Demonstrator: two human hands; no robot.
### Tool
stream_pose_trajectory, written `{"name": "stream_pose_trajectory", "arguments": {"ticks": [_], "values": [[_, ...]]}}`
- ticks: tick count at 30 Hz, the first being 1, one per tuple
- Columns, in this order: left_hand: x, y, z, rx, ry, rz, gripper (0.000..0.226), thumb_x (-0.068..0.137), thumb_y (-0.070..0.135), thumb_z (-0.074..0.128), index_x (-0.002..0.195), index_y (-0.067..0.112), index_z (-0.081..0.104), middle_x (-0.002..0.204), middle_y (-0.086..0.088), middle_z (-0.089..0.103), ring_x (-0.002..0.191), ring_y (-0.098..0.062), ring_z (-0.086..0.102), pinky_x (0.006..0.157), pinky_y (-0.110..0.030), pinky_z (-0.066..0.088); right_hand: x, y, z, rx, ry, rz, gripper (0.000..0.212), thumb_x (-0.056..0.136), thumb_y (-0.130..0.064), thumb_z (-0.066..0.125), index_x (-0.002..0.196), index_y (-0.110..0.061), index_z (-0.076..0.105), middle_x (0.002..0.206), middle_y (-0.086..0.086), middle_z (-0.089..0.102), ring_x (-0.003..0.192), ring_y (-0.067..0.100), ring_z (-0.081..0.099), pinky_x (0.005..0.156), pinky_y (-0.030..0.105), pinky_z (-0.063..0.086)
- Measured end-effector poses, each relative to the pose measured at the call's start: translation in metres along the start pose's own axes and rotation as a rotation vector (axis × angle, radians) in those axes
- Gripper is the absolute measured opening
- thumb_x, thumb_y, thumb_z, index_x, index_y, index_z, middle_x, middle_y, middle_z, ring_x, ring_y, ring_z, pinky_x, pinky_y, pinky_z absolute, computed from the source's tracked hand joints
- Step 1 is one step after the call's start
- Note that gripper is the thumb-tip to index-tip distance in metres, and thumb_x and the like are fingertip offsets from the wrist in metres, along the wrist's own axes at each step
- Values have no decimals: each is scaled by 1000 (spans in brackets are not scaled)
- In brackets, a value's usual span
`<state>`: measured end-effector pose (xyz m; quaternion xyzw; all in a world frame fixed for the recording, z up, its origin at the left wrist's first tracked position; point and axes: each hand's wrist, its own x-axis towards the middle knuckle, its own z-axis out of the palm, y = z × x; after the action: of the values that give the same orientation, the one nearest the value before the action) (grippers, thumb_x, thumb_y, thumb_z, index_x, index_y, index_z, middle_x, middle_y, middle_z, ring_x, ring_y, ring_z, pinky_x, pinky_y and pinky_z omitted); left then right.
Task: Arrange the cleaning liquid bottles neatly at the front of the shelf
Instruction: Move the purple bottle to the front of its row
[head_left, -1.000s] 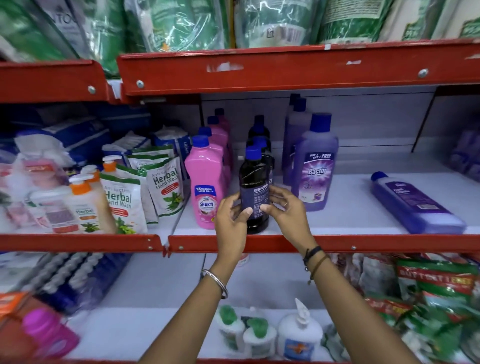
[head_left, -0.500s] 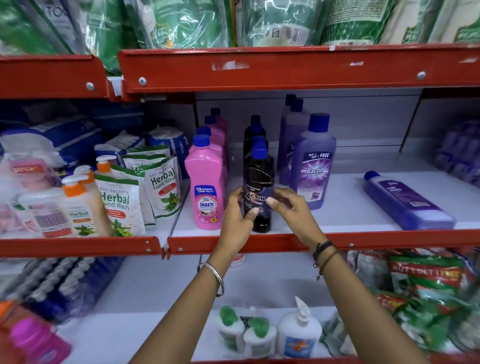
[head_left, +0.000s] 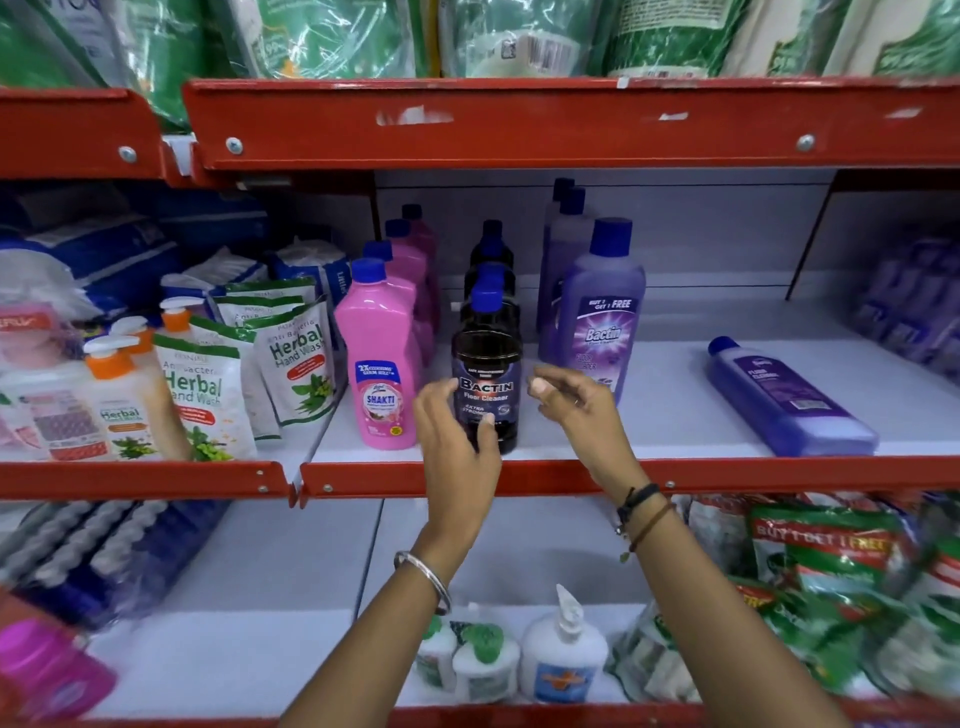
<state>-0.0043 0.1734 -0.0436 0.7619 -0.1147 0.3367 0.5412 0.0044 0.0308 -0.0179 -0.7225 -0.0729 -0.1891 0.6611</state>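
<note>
A black Bactin floor cleaner bottle (head_left: 485, 364) with a blue cap stands upright at the shelf's front red edge (head_left: 779, 473), label facing me. My left hand (head_left: 454, 441) grips its lower left side, thumb across the front. My right hand (head_left: 576, 410) hovers just right of the bottle, fingers apart, not touching it. A pink Shakti bottle (head_left: 379, 358) stands to the left and a purple Bactin bottle (head_left: 602, 312) to the right, each heading a row running backward. Another purple bottle (head_left: 784, 400) lies on its side further right.
Herbal hand wash pouches (head_left: 291, 364) and pump bottles (head_left: 119, 400) fill the left shelf section. The red rail of the upper shelf (head_left: 519, 124) hangs overhead. Below are white pump bottles (head_left: 563, 654) and green packets (head_left: 831, 571).
The black bottle has been turned so its label faces front. My right hand has let go and drawn off to the right. My left hand stays on the bottle.
</note>
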Motion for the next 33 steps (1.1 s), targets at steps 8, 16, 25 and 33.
{"name": "stream_pose_trajectory", "arguments": {"ticks": [8, 16, 25, 33], "values": [[-24, 70, 99, -196, -263, 187, 26, 86, 9, 54, 112, 10, 51, 112, -1, 52, 108, -16, 51, 97, -31, 43, 5, -5, -142, -382, 271, -61, 24, 86, -20, 62, 108, -10, 63, 105, 7, 68, 97, 19, 63, 89, 32, 49], [-7, 105, 249, 137, -974, -212, 51, 93, 32, 47, 131, -1, 41, 138, -21, 45, 135, -34, 32, 115, -40, 23, 34, 15, -283, -817, 336, 320, 45, 90, -24, 56, 126, 1, 52, 135, 22, 53, 124, 36, 49, 101, 34, 37], [-19, 109, 286, -366, -781, -748, 49, 85, 17, 64, 126, 9, 38, 132, -13, 54, 116, -30, 56, 96, -40, 51, 34, 30, -295, -388, 289, 441, 43, 77, -38, 70, 98, 0, 64, 98, 19, 69, 73, 26, 65, 56, 25, 49], [2, 128, 230, -632, -508, -564, 50, 77, 1, 70, 121, 13, 50, 123, -2, 59, 104, -26, 63, 81, -38, 57, 20, 7, -259, 16, 301, 82, 43, 75, -14, 71, 114, -5, 57, 103, 7, 67, 88, 20, 66, 64, 17, 56]]}}
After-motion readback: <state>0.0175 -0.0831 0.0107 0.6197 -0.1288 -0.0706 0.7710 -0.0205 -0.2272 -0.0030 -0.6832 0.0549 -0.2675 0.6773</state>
